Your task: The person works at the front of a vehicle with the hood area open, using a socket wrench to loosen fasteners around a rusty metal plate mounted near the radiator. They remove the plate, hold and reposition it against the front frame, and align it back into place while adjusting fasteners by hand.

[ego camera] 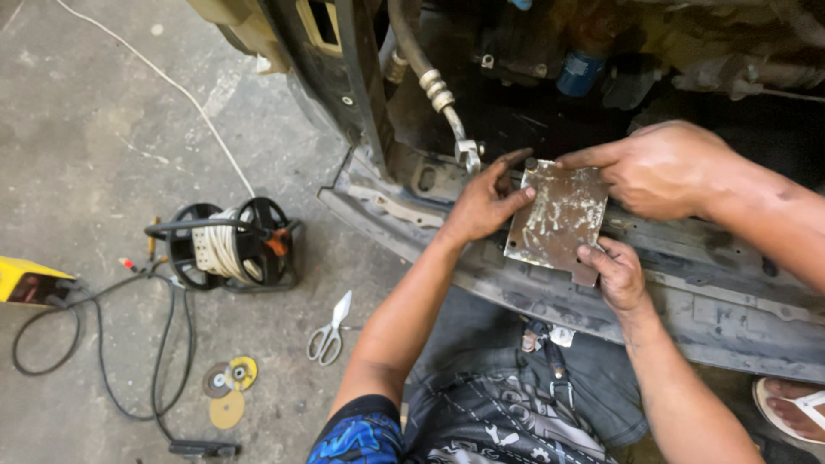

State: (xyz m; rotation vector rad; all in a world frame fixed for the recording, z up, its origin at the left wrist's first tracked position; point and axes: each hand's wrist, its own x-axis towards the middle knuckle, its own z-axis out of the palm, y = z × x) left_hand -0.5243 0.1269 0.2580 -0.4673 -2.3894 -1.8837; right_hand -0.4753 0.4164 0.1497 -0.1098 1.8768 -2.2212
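At the far left edge of the frame I note a yellow box (pixel 19 279) on the concrete floor (pixel 94 146), with a black cable (pixel 103 369) looping away from it. Right of it stands a black cable reel (pixel 228 245) wound with white cord. Three grinding discs (pixel 228 387) lie below the reel, in the lower left. A pair of scissors (pixel 331 331) with pale handles lies on the floor just right of the discs.

My left hand (pixel 485 202) sits at centre frame. Its thumb and fingertips are closed on the upper left corner and left edge of the metal plate (pixel 559 219), grasping it. The plate is a flat, rusty brown rectangle with pale scraped patches and a small tab on its lower edge. It is held tilted against the grey cross beam (pixel 713 296) of the vehicle front, right of centre.

Above the left hand, a hose with a ribbed metal fitting (pixel 438 86) hangs down in the engine bay. A blue cylinder (pixel 580 73) shows further right, at the top.

My right hand (pixel 614 275) grips the plate's lower right corner, beside the tab, fingers curled over the edge.

A co-worker's hand (pixel 662 167) enters from the right, fingers pressed on the plate's top edge. A sandalled foot (pixel 795 404) shows at the lower right corner.
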